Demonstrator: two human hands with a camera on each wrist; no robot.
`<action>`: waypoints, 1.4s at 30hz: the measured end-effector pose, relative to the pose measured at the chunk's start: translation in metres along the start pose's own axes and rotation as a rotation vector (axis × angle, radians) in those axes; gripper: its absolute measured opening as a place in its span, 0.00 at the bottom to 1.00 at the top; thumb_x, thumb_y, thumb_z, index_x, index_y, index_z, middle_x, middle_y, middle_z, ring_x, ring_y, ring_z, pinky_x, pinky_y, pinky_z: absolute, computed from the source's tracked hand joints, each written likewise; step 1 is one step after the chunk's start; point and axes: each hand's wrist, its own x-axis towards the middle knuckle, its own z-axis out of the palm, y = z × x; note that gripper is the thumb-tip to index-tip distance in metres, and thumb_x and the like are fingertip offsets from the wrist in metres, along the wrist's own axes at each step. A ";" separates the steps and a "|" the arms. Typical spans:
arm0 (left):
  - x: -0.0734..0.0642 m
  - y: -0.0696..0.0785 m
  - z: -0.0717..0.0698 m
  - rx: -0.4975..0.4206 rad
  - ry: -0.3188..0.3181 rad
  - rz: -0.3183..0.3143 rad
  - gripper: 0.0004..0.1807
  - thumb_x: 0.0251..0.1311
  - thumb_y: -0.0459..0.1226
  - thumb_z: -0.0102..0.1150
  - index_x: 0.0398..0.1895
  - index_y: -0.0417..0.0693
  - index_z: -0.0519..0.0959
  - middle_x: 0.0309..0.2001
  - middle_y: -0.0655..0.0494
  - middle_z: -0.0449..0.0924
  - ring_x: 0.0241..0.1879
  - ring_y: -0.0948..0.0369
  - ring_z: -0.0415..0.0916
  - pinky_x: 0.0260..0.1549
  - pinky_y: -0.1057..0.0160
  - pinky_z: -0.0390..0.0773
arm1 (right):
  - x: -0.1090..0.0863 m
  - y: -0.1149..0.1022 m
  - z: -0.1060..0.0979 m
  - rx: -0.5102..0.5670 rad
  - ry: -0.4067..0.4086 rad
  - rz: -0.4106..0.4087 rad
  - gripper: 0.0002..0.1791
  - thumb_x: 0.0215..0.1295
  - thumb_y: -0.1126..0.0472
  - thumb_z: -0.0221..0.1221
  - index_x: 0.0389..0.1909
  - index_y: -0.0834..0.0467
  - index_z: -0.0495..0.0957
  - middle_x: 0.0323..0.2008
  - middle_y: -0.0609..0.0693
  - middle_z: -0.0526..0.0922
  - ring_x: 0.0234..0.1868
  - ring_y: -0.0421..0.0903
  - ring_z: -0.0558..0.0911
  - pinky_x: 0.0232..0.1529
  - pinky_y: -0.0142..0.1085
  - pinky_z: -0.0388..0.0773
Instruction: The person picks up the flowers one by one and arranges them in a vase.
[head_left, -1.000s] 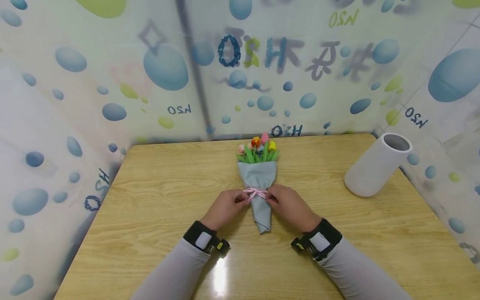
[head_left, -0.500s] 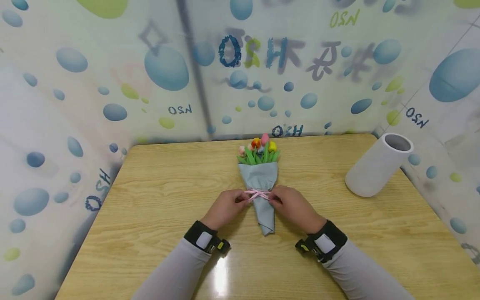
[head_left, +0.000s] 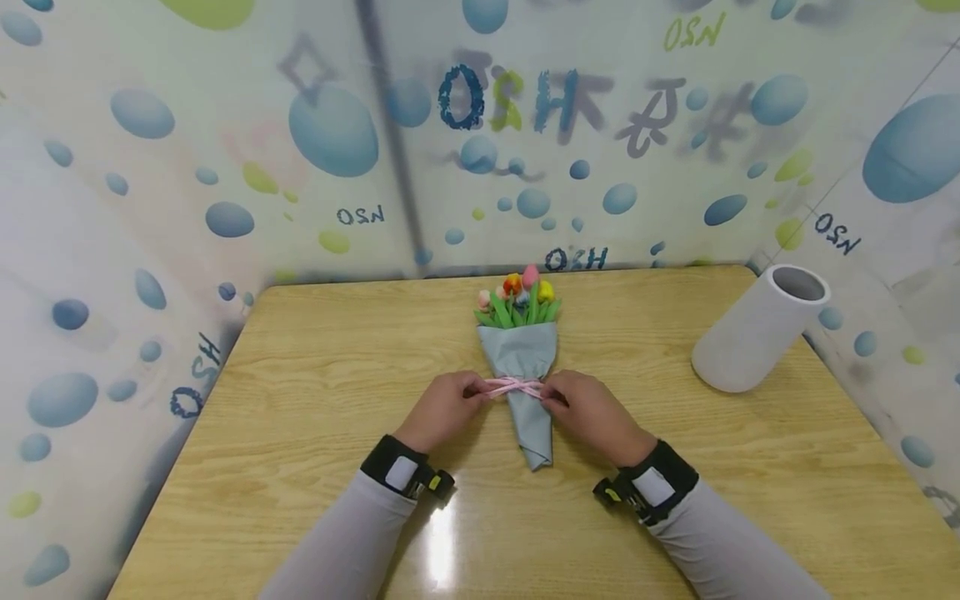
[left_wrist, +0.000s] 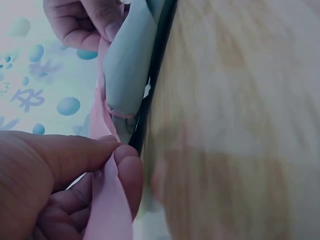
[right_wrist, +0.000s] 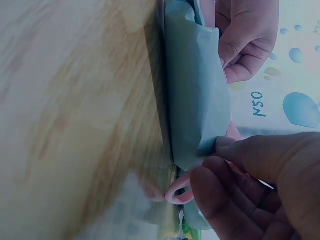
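A small bouquet of tulips (head_left: pixel 517 293), wrapped in grey-blue paper (head_left: pixel 519 348), lies on the wooden table with its blossoms toward the wall. Round its narrow waist runs a pink ribbon (head_left: pixel 513 384), crossed at the front. My left hand (head_left: pixel 444 408) pinches the ribbon at the left side of the bouquet. In the left wrist view, thumb and forefinger grip the flat pink ribbon (left_wrist: pixel 111 202), whose end hangs below them. On the other side my right hand (head_left: pixel 597 414) pinches the ribbon; a pink loop (right_wrist: pixel 176 193) shows beside its fingers in the right wrist view.
A white vase (head_left: pixel 757 329) stands toward the table's right edge, its mouth facing up. Behind the wooden table (head_left: pixel 337 342) hangs a pale wall covering (head_left: pixel 480 200) with blue and green drops. Both wrists wear black straps with small cameras.
My left hand has drawn slightly left and my right hand slightly right, stretching the ribbon wider. The wrapped stem end has shifted a little to the right.
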 end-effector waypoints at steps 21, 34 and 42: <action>-0.001 -0.006 -0.025 0.105 -0.126 -0.073 0.02 0.68 0.36 0.67 0.37 0.49 0.87 0.31 0.61 0.82 0.32 0.62 0.74 0.36 0.63 0.75 | 0.000 0.002 0.001 0.011 -0.006 0.020 0.02 0.70 0.63 0.66 0.40 0.56 0.85 0.34 0.45 0.83 0.34 0.38 0.76 0.37 0.33 0.77; -0.002 -0.006 -0.038 0.177 -0.230 -0.080 0.03 0.69 0.36 0.64 0.35 0.52 0.85 0.32 0.61 0.82 0.32 0.63 0.74 0.38 0.63 0.76 | 0.001 0.004 0.001 0.013 -0.010 0.030 0.03 0.70 0.61 0.66 0.39 0.57 0.84 0.33 0.44 0.81 0.33 0.39 0.75 0.36 0.34 0.76; -0.004 -0.010 -0.043 0.199 -0.253 -0.070 0.04 0.68 0.34 0.63 0.35 0.50 0.85 0.33 0.59 0.83 0.31 0.62 0.73 0.35 0.63 0.75 | 0.001 0.003 0.001 0.016 -0.012 0.031 0.02 0.70 0.63 0.66 0.40 0.56 0.85 0.33 0.44 0.81 0.33 0.38 0.76 0.36 0.33 0.76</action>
